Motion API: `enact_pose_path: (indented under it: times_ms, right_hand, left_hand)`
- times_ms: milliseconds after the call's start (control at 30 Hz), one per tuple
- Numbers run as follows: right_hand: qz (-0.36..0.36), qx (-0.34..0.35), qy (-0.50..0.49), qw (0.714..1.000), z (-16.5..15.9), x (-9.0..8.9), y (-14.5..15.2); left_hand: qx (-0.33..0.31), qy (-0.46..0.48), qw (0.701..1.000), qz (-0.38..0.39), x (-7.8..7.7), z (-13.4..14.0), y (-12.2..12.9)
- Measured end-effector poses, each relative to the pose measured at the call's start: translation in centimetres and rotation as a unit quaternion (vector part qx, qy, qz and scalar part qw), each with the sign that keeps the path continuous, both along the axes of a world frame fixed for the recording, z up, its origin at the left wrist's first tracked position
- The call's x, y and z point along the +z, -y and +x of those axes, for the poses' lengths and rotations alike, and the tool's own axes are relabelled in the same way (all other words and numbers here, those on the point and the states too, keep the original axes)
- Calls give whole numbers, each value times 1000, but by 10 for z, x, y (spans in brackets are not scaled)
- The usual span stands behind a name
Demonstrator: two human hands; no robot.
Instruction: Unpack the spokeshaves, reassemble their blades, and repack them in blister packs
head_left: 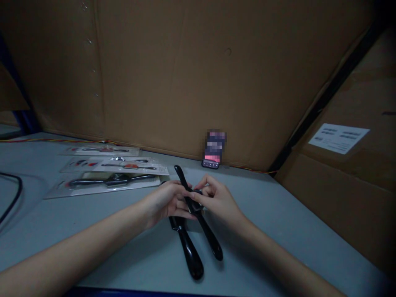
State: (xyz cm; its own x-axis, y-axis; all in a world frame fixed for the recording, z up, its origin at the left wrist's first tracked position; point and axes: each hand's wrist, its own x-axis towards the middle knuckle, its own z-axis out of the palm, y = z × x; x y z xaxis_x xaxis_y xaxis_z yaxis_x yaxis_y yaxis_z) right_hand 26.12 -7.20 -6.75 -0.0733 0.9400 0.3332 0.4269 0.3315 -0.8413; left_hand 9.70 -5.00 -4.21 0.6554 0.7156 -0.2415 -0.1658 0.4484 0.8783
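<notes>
A black spokeshave [209, 237] is held at a slant above the table. My left hand [170, 200] is closed around its middle from the left, with the thumb on top. My right hand [218, 198] pinches at the tool's metal centre from the right; the fingers cover the small parts there. Below and to the left, a second black spokeshave [191, 253] lies on the table, its far part hidden under my left hand.
Several flat clear packages [105, 181] with similar tools lie at the left. A phone [213, 152] leans on the cardboard wall [154, 82] at the back. A labelled cardboard box [340, 173] stands right. A black cable [18, 189] curves at the left edge of the grey table [123, 255].
</notes>
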Motion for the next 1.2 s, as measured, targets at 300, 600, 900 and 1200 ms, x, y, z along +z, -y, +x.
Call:
enact_pose_path:
  times_ms: [300, 600, 900, 1200]
  right_hand:
    - [16, -10, -4, 1000, -4, 0, 3]
    - [5, 22, -54, 998, -1, 10, 3]
    - [11, -84, 173, 981, 90, 16, -36]
    - [76, -107, 289, 948, 102, -20, -59]
  left_hand:
    - [38, -15, 999, 12, -1, 0, 1]
    - [54, -68, 996, 16, -1, -1, -3]
    - [59, -86, 994, 16, 7, -5, -7]
    - [67, -122, 990, 25, 9, -8, -12]
